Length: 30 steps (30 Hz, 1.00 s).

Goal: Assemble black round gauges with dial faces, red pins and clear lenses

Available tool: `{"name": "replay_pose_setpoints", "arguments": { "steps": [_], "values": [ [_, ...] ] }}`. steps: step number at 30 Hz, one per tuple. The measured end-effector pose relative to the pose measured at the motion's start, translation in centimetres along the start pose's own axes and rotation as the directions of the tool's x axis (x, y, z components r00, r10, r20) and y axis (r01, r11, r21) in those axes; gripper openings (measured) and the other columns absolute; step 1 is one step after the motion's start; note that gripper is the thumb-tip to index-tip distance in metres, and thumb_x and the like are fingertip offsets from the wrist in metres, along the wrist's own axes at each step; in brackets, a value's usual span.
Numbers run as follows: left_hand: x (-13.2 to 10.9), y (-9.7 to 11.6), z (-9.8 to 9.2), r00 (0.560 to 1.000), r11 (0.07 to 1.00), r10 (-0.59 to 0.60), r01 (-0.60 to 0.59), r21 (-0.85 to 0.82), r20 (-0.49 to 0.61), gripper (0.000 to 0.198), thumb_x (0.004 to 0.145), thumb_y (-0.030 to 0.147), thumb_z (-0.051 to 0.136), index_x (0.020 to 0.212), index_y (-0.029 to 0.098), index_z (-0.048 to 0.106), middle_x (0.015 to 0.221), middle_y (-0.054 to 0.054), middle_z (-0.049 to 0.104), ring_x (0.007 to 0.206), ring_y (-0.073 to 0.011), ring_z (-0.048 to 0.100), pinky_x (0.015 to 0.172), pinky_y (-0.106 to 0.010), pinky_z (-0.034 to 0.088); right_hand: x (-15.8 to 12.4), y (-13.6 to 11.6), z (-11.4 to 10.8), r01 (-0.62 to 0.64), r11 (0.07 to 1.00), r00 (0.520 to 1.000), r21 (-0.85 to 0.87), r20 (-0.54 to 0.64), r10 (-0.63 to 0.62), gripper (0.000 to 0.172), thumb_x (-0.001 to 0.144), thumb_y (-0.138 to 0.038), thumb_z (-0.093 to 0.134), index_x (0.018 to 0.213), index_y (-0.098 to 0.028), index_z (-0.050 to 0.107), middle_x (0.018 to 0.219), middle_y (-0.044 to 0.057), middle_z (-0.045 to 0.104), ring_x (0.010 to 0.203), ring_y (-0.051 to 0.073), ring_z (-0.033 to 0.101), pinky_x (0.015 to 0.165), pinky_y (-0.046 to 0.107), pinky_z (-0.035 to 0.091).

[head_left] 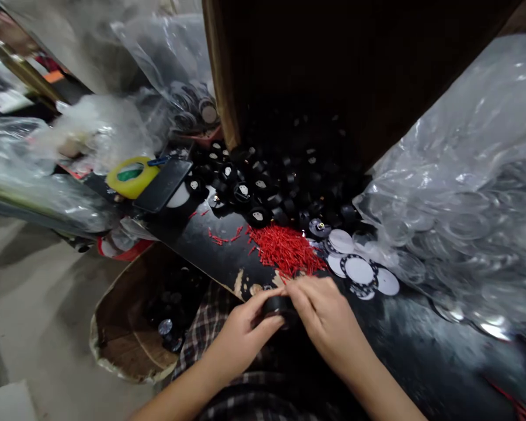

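Both sets of fingers are closing on a small black round part (279, 306) at the near edge of the black table (421, 345). The left hand (241, 336) is gripping its left side with thumb and fingers curled; the right hand (324, 316) is covering its right side, fingertips pressing on top. Just beyond the hands, a heap of red pins (284, 250) is lying beside white discs (359, 270). Farther back, a pile of black parts (272, 187) is spreading under a dark box (333, 64). Clear plastic bags (464, 187) are lying to the right.
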State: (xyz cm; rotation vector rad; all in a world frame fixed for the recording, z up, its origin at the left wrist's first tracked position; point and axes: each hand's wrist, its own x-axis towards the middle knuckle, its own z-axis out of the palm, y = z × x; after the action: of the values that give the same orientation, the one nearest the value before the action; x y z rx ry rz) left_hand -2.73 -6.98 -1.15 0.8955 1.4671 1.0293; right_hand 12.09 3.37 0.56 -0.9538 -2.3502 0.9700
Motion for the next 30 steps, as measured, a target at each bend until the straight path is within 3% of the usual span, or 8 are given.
{"name": "replay_pose_setpoints", "arguments": {
  "steps": [5,10,18,21,25,27,28,30],
  "values": [
    [-2.8,-0.2,-2.7,0.977,0.987,-0.126,0.140,0.073,-0.173,0.042,0.086,0.040,0.056,0.125,0.025,0.059,0.126,-0.005,0.066,0.119,-0.0256,0.057,0.103,-0.039,0.042,0.1,-1.1,0.3,-0.038,0.991,0.982,0.132,0.186,0.012,0.013,0.093,-0.032,0.051,0.099,-0.026,0.061,0.097,0.002,0.065,0.088,0.020,0.058,0.077,0.032,0.040],
    [-1.1,2.0,-1.2,0.999,0.983,0.042,-0.035,0.180,-0.036,0.051,0.088,0.038,0.055,0.137,0.027,0.047,0.136,-0.004,0.058,0.124,-0.0227,0.054,0.105,-0.036,0.040,0.3,-1.3,-0.4,-0.051,0.969,0.972,0.242,0.236,-0.008,0.016,0.090,-0.029,0.056,0.106,-0.026,0.059,0.102,0.002,0.062,0.093,0.020,0.056,0.082,0.034,0.042],
    [0.7,3.2,0.3,0.953,0.894,0.287,-0.304,0.330,0.103,0.044,0.089,0.030,0.055,0.132,0.023,0.051,0.131,-0.007,0.062,0.115,-0.0208,0.060,0.099,-0.033,0.043,-1.1,-1.0,-2.1,-0.059,0.959,0.996,0.277,0.085,0.037,0.015,0.091,-0.034,0.055,0.103,-0.027,0.059,0.093,0.000,0.063,0.083,0.016,0.056,0.073,0.029,0.042],
    [-0.1,2.8,-0.4,0.972,0.916,0.229,-0.234,0.327,0.053,0.043,0.088,0.032,0.055,0.130,0.025,0.054,0.130,-0.006,0.063,0.116,-0.0225,0.059,0.100,-0.034,0.043,-0.8,-1.5,-1.0,-0.085,0.959,0.994,0.270,0.095,0.061,0.014,0.090,-0.034,0.057,0.100,-0.026,0.062,0.093,0.001,0.065,0.085,0.018,0.058,0.076,0.032,0.044],
    [-3.2,0.2,-4.3,0.997,0.956,-0.024,0.045,0.290,-0.077,0.039,0.085,0.037,0.058,0.123,0.028,0.061,0.120,-0.005,0.069,0.106,-0.0252,0.064,0.095,-0.037,0.047,-0.9,-0.8,-0.4,-0.088,0.958,0.976,0.274,0.216,0.028,0.020,0.089,-0.034,0.056,0.107,-0.027,0.063,0.104,0.003,0.068,0.094,0.021,0.062,0.087,0.038,0.046],
    [-4.2,-1.3,-6.6,0.931,0.932,-0.037,0.164,0.324,-0.362,0.037,0.084,0.038,0.059,0.120,0.028,0.062,0.122,-0.006,0.068,0.110,-0.0278,0.062,0.100,-0.044,0.042,-0.8,-0.2,-0.6,-0.126,0.949,0.978,0.288,0.196,0.070,0.027,0.092,-0.036,0.050,0.116,-0.028,0.060,0.111,0.005,0.067,0.095,0.021,0.063,0.086,0.037,0.048],
    [-4.2,-1.6,-7.4,0.864,0.904,0.060,0.165,0.393,-0.501,0.037,0.081,0.037,0.062,0.118,0.028,0.064,0.127,-0.006,0.064,0.119,-0.0297,0.055,0.106,-0.047,0.036,-0.7,0.0,-0.7,-0.142,0.947,0.981,0.288,0.169,0.096,0.029,0.093,-0.037,0.047,0.118,-0.027,0.059,0.113,0.006,0.066,0.095,0.021,0.063,0.085,0.037,0.049],
    [-2.9,-1.4,-8.1,0.776,0.826,0.296,0.085,0.557,-0.557,0.039,0.080,0.034,0.065,0.118,0.028,0.063,0.136,-0.007,0.057,0.130,-0.0302,0.044,0.111,-0.050,0.026,-0.4,-0.1,-0.6,-0.129,0.953,0.983,0.274,0.165,0.085,0.028,0.094,-0.036,0.046,0.115,-0.026,0.061,0.111,0.007,0.067,0.099,0.022,0.063,0.087,0.039,0.048]
  ]
}}
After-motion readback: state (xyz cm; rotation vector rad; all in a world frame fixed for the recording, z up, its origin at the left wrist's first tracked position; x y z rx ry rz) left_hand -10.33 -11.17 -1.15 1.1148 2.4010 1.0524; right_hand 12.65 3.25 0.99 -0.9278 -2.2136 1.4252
